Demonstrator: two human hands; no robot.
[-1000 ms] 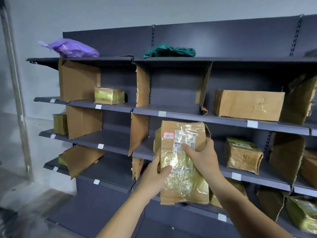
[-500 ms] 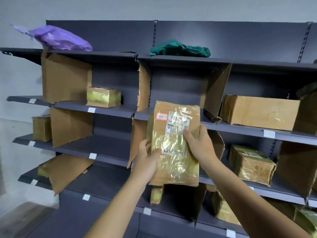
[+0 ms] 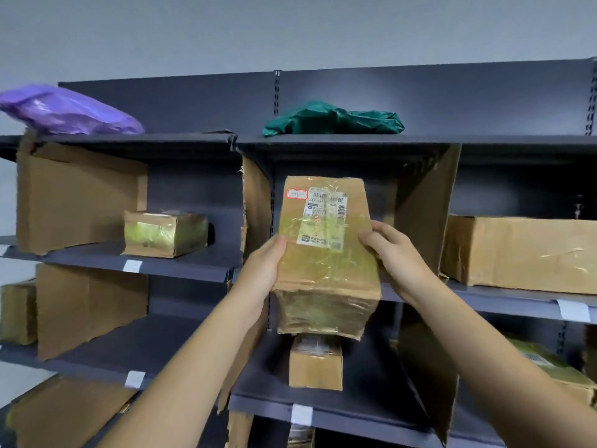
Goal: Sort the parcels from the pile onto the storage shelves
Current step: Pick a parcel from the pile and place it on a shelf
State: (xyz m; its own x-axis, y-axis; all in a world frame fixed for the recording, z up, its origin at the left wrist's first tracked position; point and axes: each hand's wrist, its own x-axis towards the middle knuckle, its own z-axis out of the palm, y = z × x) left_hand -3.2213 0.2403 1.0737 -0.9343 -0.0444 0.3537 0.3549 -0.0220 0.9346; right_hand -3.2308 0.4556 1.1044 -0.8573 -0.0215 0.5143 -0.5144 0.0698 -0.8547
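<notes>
Head view: taped parcel [image 3: 326,250] between left hand [image 3: 263,273] and right hand [image 3: 395,255].

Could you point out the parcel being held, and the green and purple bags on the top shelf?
held parcel [image 3: 324,236], head view, on its shipping label.
green bag [image 3: 332,119], head view, on its crumpled middle.
purple bag [image 3: 69,113], head view, on its middle.

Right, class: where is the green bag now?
In the head view, the green bag lies on the top shelf, right of the purple bag, above the held parcel.
</notes>
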